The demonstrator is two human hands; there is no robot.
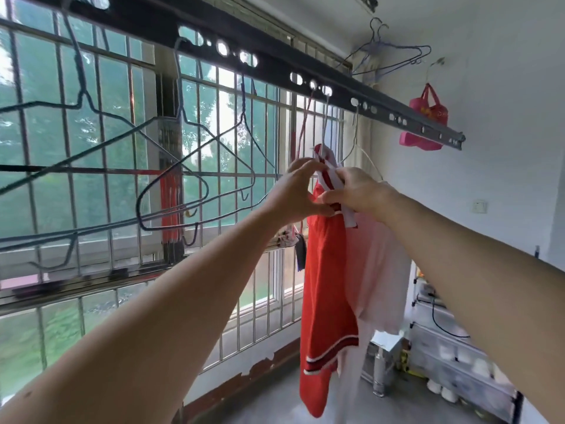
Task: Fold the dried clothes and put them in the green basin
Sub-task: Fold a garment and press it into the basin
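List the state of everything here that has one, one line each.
red garment: hanging from the rail, collar held by both hands
left hand: fingers grip the collar
right hand: fingers grip the collar
pink garment: hanging beside it
wire hangers: bare, hooked on the rail
pink bag: hanging

Carrier is a dark perforated metal rail [269,67], running from upper left down to the right along the barred window. Left stretch: several empty wire hangers [244,105] hooked into its holes, overlapping each other. Right stretch: a red garment [327,270] with white and dark stripes at the hem hangs from a hanger hooked into the rail. Pale pink garment [379,270] hangs just behind it on its own wire hanger, the two touching. Below them is a grey floor [275,402]. A storage rack [458,356] stands on it at right, a metal cylinder [380,371] just beside it.
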